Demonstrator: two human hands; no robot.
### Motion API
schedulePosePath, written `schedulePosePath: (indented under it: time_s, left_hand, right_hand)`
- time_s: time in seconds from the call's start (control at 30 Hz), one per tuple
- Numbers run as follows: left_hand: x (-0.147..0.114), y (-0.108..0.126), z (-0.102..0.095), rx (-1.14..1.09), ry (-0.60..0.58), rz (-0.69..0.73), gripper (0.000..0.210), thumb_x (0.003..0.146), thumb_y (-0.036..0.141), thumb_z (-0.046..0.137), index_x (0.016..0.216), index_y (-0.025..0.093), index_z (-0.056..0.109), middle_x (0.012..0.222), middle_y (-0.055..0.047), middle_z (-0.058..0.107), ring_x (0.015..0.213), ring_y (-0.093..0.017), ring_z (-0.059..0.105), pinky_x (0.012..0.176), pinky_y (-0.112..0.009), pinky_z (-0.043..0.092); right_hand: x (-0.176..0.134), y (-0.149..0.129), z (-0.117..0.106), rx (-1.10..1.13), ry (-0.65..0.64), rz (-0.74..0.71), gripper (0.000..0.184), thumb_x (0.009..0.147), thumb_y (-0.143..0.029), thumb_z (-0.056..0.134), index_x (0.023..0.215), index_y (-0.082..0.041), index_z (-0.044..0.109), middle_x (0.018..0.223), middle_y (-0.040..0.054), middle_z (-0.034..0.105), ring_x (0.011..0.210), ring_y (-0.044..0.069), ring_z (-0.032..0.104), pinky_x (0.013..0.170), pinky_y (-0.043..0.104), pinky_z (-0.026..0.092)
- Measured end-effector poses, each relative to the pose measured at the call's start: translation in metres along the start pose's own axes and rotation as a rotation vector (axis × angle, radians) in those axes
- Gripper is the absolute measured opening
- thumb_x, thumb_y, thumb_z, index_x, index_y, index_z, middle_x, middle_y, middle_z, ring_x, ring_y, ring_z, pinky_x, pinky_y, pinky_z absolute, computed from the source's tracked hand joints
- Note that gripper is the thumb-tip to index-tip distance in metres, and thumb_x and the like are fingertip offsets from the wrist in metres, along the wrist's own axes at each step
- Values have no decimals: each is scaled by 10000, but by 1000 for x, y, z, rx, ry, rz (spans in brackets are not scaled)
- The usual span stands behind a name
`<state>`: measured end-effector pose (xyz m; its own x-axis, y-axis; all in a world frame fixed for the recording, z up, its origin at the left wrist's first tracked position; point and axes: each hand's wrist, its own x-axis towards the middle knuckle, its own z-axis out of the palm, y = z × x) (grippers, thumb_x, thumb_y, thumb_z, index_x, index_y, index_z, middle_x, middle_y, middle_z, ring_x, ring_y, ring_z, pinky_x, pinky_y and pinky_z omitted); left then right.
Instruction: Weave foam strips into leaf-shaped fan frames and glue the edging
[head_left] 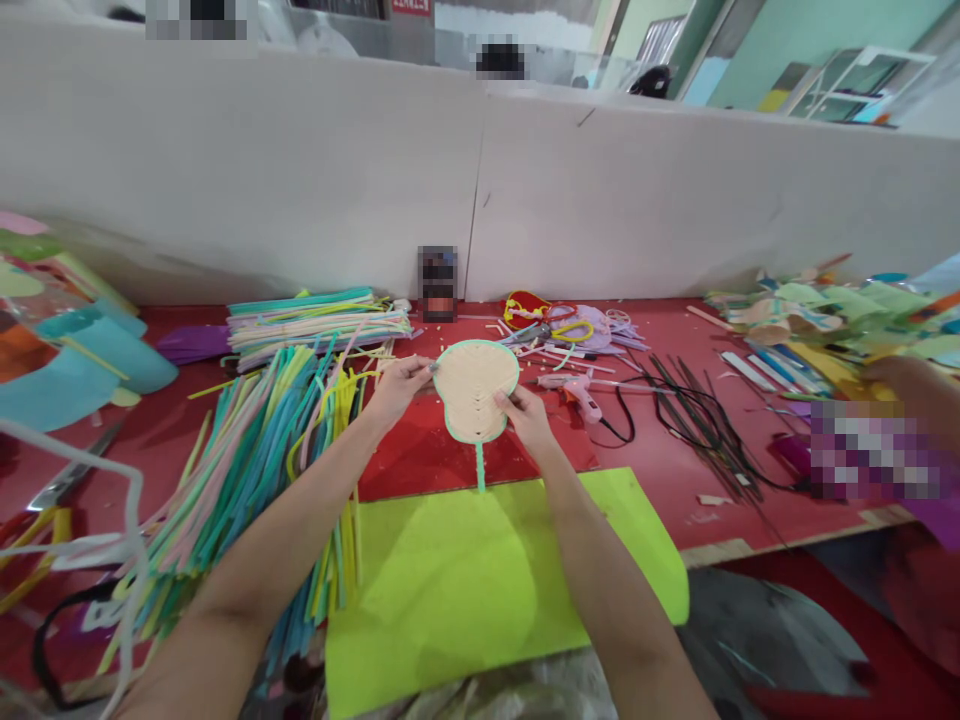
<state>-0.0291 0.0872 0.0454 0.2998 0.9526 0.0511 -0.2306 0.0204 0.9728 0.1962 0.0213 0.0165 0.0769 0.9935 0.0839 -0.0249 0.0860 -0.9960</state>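
A cream, three-lobed hand fan (474, 385) with mint-green edging is held up in the middle of the head view. Its thin green handle (481, 467) points down toward me. My right hand (526, 418) grips the fan's lower right edge, thumb on the front face. At the upper left edge, my left hand (405, 385) is closed in a pinch against the rim. Something small and greyish shows at its fingertips, too small to name. A row of small dark slits or marks runs down the fan's middle.
Bundles of coloured strips (277, 440) lie left. A pink glue gun (581, 395) with black cord, thin dark rods (701, 430) and yellow-handled scissors (574, 331) lie right. A lime-green sheet (450, 590) covers the front edge. Another person's hand (911, 395) is far right.
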Motion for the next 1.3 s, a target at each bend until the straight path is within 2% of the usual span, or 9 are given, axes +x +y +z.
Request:
schedulePosePath:
  time_s: [0.3, 0.43, 0.57, 0.7, 0.77, 0.83, 0.97, 1.07, 1.3]
  left_hand:
    - [-3, 8, 8, 102, 99, 52, 303, 617, 410, 719, 757, 152, 645, 728, -28, 680, 666, -169, 633, 711, -346, 534]
    - [-3, 10, 9, 185, 75, 63, 375, 648, 482, 678, 799, 138, 665, 769, -37, 683, 728, -187, 633, 740, -339, 523]
    - [-2, 9, 8, 232, 65, 35, 433, 586, 500, 726, 811, 134, 674, 762, -50, 689, 725, -186, 627, 733, -324, 513]
    - [-1, 10, 5, 234, 164, 88, 390, 601, 477, 726, 791, 140, 682, 745, -42, 690, 695, -177, 620, 709, -301, 508]
    - [0, 13, 0, 217, 236, 134, 366, 629, 468, 708, 797, 144, 681, 767, -38, 694, 704, -177, 623, 706, -289, 507]
    - [1, 17, -5, 170, 314, 180, 365, 651, 461, 694, 832, 144, 672, 805, -38, 696, 737, -179, 633, 728, -289, 507]
    - [3, 23, -11, 50, 406, 241, 385, 677, 455, 675, 893, 137, 647, 838, -44, 695, 760, -178, 647, 760, -310, 514]
    - [2, 23, -8, 7, 400, 247, 362, 680, 435, 680, 879, 135, 640, 833, -44, 694, 729, -173, 650, 736, -309, 526]
    - [3, 18, -8, -61, 337, 206, 387, 758, 496, 573, 909, 143, 629, 840, -69, 706, 755, -188, 674, 722, -317, 535]
  right_hand:
    - [-2, -2, 1, 23, -4, 54, 364, 686, -505, 653, 826, -173, 600, 683, -4, 598, 549, 114, 500, 489, 229, 420]
    - [0, 0, 1, 9, -16, -30, 356, 708, -480, 647, 873, -165, 627, 793, 19, 648, 680, 144, 560, 612, 258, 471]
    - [1, 2, 1, -3, -29, -72, 358, 715, -466, 651, 902, -161, 646, 840, 28, 670, 753, 165, 587, 699, 287, 488]
    - [2, -1, 3, 52, -21, -43, 405, 758, -529, 583, 944, -177, 659, 918, 49, 684, 820, 189, 617, 716, 304, 509]
    - [1, -4, 4, 122, -74, 20, 483, 794, -594, 484, 978, -183, 660, 953, 73, 688, 828, 200, 634, 696, 321, 523]
    - [-1, -6, 7, 142, -168, 81, 528, 803, -622, 437, 960, -175, 670, 934, 95, 694, 813, 207, 645, 676, 336, 530]
    - [-7, -9, 15, -13, -240, 50, 398, 717, -496, 638, 950, -174, 665, 910, 73, 694, 824, 185, 639, 745, 323, 509]
    - [-10, -8, 22, -108, -234, -14, 357, 674, -421, 697, 932, -177, 652, 840, 35, 683, 744, 152, 620, 713, 285, 492]
    - [-8, -8, 22, -149, -144, -55, 281, 758, -454, 586, 796, -175, 586, 601, -20, 598, 529, 116, 557, 541, 247, 446]
